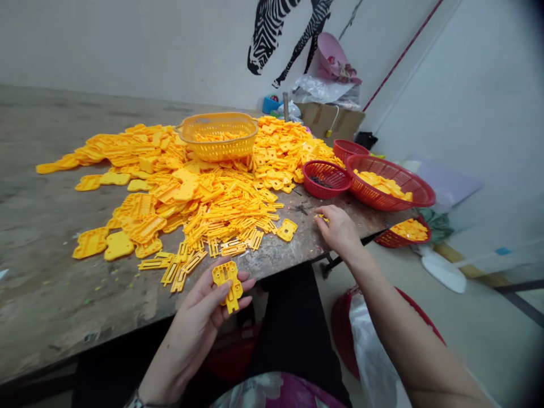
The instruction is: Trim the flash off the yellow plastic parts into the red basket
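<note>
Left hand (pixel 199 320) gripped a yellow part (pixel 228 283), right hand (pixel 339 228) — hold unclear — touched the tabletop (pixel 42 294); pile (pixel 204 192) was big, red basket (pixel 369 198) part-filled.

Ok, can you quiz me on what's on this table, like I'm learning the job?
1. True or false: the left hand holds a yellow plastic part in its fingers.
2. Pick one: what colour is the basket standing in the heap of yellow parts? A red, B yellow, C blue.
3. Fill the gap: the right hand rests on the ____, just in front of the small red basket.

Key: 1 true. 2 B. 3 table.
</note>
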{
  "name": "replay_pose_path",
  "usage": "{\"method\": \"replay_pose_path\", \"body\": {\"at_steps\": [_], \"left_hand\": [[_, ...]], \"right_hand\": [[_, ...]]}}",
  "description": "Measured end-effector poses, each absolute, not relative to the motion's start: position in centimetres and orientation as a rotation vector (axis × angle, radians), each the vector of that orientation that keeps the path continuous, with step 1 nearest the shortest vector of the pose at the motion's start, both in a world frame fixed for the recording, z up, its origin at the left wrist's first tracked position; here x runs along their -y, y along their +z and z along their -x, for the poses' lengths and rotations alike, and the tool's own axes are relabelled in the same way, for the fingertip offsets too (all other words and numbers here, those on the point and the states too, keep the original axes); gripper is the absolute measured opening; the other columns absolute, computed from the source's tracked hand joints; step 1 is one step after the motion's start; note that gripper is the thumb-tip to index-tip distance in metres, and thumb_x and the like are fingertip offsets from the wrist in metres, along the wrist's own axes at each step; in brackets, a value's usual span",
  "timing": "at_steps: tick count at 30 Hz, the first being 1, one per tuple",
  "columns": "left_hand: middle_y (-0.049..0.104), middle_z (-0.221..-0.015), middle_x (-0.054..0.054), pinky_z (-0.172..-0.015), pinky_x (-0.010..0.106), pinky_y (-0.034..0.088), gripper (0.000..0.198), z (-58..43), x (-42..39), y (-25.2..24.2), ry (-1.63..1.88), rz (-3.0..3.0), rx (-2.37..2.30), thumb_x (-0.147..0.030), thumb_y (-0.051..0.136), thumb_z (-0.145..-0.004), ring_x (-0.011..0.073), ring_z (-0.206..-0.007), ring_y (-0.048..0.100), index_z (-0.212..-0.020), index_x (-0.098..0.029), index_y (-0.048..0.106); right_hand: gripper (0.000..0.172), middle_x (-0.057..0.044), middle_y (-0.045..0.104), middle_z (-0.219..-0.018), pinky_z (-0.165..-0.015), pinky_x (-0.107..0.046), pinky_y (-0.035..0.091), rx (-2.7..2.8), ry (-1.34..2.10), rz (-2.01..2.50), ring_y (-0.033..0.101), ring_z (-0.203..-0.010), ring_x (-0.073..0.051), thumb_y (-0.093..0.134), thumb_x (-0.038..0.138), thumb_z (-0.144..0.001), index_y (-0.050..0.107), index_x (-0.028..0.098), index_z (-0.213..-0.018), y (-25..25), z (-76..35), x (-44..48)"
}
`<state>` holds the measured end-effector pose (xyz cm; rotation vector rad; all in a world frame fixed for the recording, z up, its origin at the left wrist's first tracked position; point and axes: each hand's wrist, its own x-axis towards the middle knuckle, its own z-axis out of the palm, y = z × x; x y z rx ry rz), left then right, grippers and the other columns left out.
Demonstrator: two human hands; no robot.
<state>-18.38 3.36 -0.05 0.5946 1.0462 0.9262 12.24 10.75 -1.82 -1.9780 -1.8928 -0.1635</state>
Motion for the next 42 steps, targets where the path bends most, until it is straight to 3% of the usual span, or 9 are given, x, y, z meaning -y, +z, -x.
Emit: {"method": "replay_pose_path", "body": {"at_steps": [11,19,28,42], "left_hand": [[0.068,-0.110,0.015,-0.079,0.038,0.059,0.050,18.2,-3.2,-0.3,0.934,-0.611,-1.043,-0.016,0.062,-0.082,0.0308,-0.104,0.065,-0.129,-0.018,0.044],[0.069,-0.109,0.013,-0.081,0.039,0.058,0.054,18.5,-3.3,-0.3,0.918,-0.614,-1.011,-0.014,0.063,-0.080,0.0296,-0.104,0.065,-0.130,-0.020,0.042],[0.069,-0.109,0.014,-0.081,0.038,0.058,0.055,18.4,-3.1,-0.1,0.916,-0.616,-1.011,-0.014,0.064,-0.079,0.0299,-0.105,0.065,-0.130,-0.019,0.043],[0.067,-0.109,0.012,-0.080,0.037,0.058,0.049,18.4,-3.0,-0.5,0.927,-0.667,-0.986,-0.016,0.061,-0.082,0.0288,-0.103,0.065,-0.128,-0.021,0.044]], "right_hand": [[0.014,-0.008,0.062,-0.094,-0.073,-0.032,0.041,1.762,-0.258,2.192,0.057,-0.091,-0.023,0.054,0.031,-0.086,0.063,0.020,-0.090,-3.3,-14.6,-11.5],[0.011,-0.006,0.063,-0.089,-0.075,-0.030,0.041,1.762,-0.200,2.169,0.058,-0.087,-0.020,0.054,0.027,-0.085,0.062,0.019,-0.083,-3.6,-14.8,-12.1],[0.018,-0.010,0.061,-0.091,-0.072,-0.033,0.043,1.736,-0.204,2.142,0.057,-0.085,-0.023,0.055,0.033,-0.085,0.063,0.018,-0.086,-3.7,-14.7,-12.0],[0.016,-0.004,0.067,-0.082,-0.070,-0.029,0.043,1.667,-0.116,1.931,0.060,-0.076,-0.018,0.050,0.028,-0.085,0.063,0.019,-0.081,-3.0,-14.2,-11.3]]}}
